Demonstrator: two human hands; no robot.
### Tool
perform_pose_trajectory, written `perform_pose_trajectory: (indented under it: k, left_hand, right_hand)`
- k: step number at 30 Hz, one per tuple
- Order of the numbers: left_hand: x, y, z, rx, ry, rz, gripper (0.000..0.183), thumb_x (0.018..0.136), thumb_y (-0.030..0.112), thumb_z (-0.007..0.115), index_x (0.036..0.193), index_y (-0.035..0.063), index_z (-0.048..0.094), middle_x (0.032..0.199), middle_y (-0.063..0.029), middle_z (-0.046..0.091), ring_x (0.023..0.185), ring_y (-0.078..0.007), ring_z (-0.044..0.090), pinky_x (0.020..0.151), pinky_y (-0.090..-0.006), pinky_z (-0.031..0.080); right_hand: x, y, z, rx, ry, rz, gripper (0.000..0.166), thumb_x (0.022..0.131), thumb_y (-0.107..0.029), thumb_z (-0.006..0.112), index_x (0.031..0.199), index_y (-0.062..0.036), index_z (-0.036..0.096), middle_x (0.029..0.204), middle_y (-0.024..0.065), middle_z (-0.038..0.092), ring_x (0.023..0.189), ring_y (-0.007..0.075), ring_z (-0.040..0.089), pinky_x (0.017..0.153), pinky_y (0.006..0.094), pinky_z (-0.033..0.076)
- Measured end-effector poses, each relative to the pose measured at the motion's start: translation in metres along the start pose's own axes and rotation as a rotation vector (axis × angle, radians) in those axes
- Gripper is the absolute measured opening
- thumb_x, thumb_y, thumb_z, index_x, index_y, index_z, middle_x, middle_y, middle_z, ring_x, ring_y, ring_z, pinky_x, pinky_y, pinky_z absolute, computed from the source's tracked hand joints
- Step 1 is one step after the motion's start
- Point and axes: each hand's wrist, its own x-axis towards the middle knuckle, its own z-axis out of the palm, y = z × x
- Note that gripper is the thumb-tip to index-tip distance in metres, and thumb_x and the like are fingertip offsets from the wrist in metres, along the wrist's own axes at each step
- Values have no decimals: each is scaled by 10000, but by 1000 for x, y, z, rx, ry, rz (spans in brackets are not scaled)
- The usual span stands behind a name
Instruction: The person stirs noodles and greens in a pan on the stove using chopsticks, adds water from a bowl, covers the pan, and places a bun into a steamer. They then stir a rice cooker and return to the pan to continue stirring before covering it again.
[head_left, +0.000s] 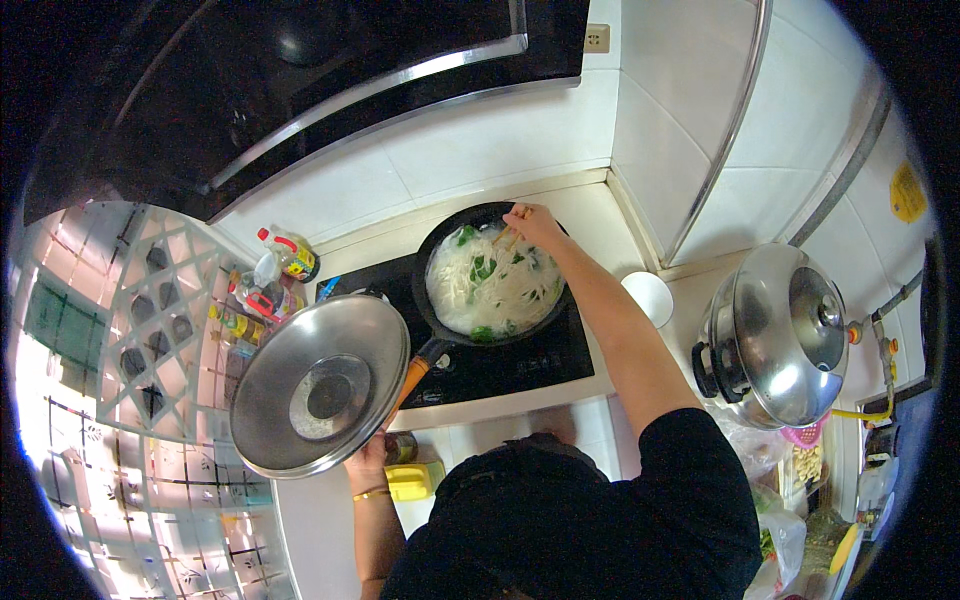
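Observation:
Noodles (487, 281) with green leaves sit in whitish, foamy liquid in a black wok (424, 289) on the black cooktop (525, 360). Over the wok's far right side, my right hand (534, 225) grips a pair of wooden chopsticks (504, 238), their tips among the noodles. My left hand (367, 454) is at the lower right rim of a large metal lid (277, 397) with a glass centre, holding it tilted left of the wok. My left fingers are mostly hidden behind the lid. The wok's wooden handle (409, 382) runs past the lid's right edge towards that hand.
A white bowl (647, 298) and a big lidded steel pot (772, 337) stand on the right counter. Several bottles (289, 255) stand at the back left. A black range hood (360, 67) overhangs the back. A yellow container (409, 482) is below the counter edge.

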Motion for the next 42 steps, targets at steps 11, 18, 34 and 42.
perform_pose_trajectory:
  k: [11,18,34,42]
  left_hand:
    - [11,-7,-7,48,-66,53,419,865,344,546,1211,111,501,1231,-107,536,1129,-371,492,893,-680,372]
    - [1,1,23,-191,-48,-61,366,843,124,579,1185,14,504,1186,-180,546,1083,-318,534,984,-481,419]
    - [12,-7,-8,-57,-79,23,359,860,181,520,1211,103,511,1200,-157,540,1106,-417,495,885,-730,331]
    - [26,-12,-46,-57,9,26,424,816,103,590,1224,39,490,1259,-182,493,1129,-365,487,994,-560,346]
  right_hand:
    - [-37,11,-3,130,-377,100,275,891,-283,565,773,-36,597,662,54,641,488,92,553,460,252,460]
    - [-74,-7,-7,125,-486,-1,235,896,-277,562,811,-59,591,700,29,635,547,78,547,515,235,456]
    - [-104,-17,30,-479,-645,-872,69,791,-108,609,857,-118,590,843,71,571,785,255,569,663,412,456]
    - [-71,-20,32,-721,-580,-1016,112,789,-104,599,893,-121,561,876,47,531,872,246,541,717,385,448]
